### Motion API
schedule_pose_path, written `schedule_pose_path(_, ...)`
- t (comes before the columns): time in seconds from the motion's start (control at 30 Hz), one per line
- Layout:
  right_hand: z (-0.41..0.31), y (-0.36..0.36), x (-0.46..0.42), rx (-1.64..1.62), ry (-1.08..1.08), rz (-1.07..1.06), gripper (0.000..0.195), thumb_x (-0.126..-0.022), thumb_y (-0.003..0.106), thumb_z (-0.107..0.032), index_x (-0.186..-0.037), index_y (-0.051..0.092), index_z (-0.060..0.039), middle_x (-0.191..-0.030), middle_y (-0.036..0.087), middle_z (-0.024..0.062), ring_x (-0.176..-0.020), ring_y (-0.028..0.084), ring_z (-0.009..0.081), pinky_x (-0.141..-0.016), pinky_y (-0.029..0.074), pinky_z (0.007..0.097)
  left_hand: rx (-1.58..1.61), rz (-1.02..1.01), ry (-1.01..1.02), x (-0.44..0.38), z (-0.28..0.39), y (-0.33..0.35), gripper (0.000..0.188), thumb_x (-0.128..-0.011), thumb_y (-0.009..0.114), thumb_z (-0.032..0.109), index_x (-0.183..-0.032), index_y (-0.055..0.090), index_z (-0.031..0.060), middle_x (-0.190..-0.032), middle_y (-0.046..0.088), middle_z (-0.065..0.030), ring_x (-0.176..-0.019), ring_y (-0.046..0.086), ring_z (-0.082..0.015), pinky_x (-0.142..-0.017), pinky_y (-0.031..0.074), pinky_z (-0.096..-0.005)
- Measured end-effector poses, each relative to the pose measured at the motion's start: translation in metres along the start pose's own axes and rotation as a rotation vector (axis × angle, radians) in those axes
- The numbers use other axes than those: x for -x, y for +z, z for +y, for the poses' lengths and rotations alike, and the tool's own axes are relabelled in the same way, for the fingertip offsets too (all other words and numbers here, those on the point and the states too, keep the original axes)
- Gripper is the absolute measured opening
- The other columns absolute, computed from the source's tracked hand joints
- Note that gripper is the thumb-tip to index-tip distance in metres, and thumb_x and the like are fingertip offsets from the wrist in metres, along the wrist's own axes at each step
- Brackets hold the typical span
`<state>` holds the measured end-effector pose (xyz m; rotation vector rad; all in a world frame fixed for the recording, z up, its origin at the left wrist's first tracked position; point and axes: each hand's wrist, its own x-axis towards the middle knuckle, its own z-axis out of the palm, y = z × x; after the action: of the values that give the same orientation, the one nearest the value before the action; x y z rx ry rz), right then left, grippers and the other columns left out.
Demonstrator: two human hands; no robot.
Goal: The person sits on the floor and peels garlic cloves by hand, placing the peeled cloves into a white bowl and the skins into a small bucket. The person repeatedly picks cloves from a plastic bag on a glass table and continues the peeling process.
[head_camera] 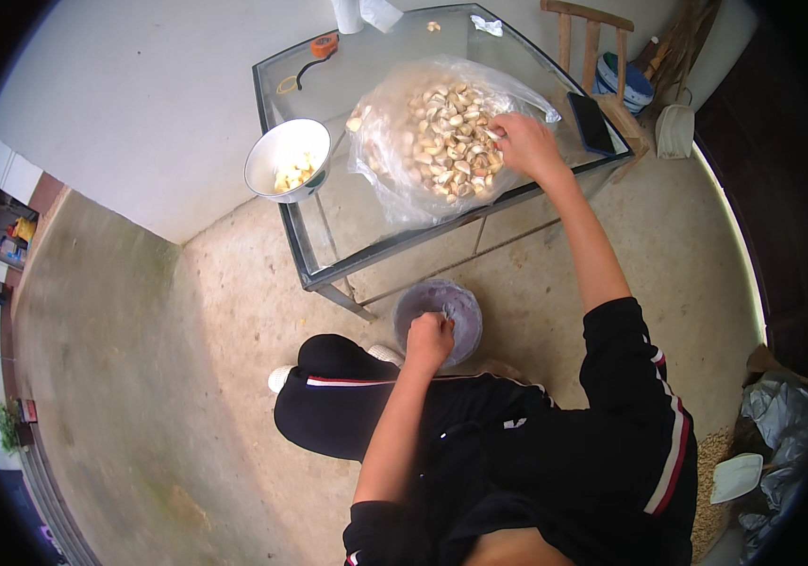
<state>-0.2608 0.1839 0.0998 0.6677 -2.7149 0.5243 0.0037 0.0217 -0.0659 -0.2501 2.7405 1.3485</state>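
A clear plastic bag [389, 170] lies opened out on the glass-topped table [347, 247], with many unpeeled garlic cloves [455, 134] heaped in it. My right hand [522, 145] is at the heap's right edge, its fingertips pinched on a garlic clove. Lower down, my left hand [432, 339] is held over a grey plastic bucket [471, 318] on the floor, fingers curled in; whether it holds something small is hidden. On the table's left side a white enamel bowl [262, 166] contains pale peeled cloves [295, 173].
Beyond the bag are an orange tape measure [324, 46] with a black strap and a crumpled white tissue [486, 26]. A dark smartphone [591, 124] lies at the table's right corner, near a wooden chair [591, 42]. A white dustpan [675, 132] stands on the floor.
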Motion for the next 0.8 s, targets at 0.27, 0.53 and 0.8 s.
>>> schedule_pose_path(0.27, -0.001, -0.005, 0.021, -0.654, 0.107, 0.136, 0.02, -0.082, 0.062, -0.01, -0.101, 0.06, -0.0042, -0.087, 0.065, 0.0084, -0.08, 0.061, 0.0195, -0.063, 0.047, 0.031, -0.051, 0.028, 0.096, -0.004, -0.014, 0.007, 0.02, -0.08, 0.064, 0.015, -0.069, 0.062, -0.0021, -0.073, 0.059, -0.0273, -0.075, 0.059, -0.0437, -0.065, 0.049, -0.0472)
schedule_pose_path(0.53, -0.069, 0.013, 0.161, -1.766, 0.489, -0.532, 0.019, -0.087, 0.061, -0.012, -0.104, 0.056, -0.0059, -0.097, 0.059, 0.0011, -0.083, 0.054, 0.0069, -0.061, 0.041, 0.02, 0.751, 0.233, -0.002, -0.003, 0.027, -0.024, 0.012, -0.084, 0.065, 0.006, -0.093, 0.068, -0.002, -0.068, 0.064, -0.0069, -0.06, 0.058, -0.0108, -0.055, 0.047, -0.0262)
schedule_pose_path(0.8, -0.078, 0.088, 0.207, -1.881, 0.87, -0.606, 0.014, -0.09, 0.06, -0.016, -0.101, 0.059, -0.0071, -0.088, 0.059, -0.0031, -0.076, 0.052, 0.0056, -0.06, 0.037, 0.0197, 0.895, 0.159, -0.119, 0.004, 0.025, -0.033, 0.012, -0.083, 0.067, 0.006, -0.092, 0.07, -0.0015, -0.073, 0.065, -0.0025, -0.062, 0.056, -0.0063, -0.057, 0.045, -0.02)
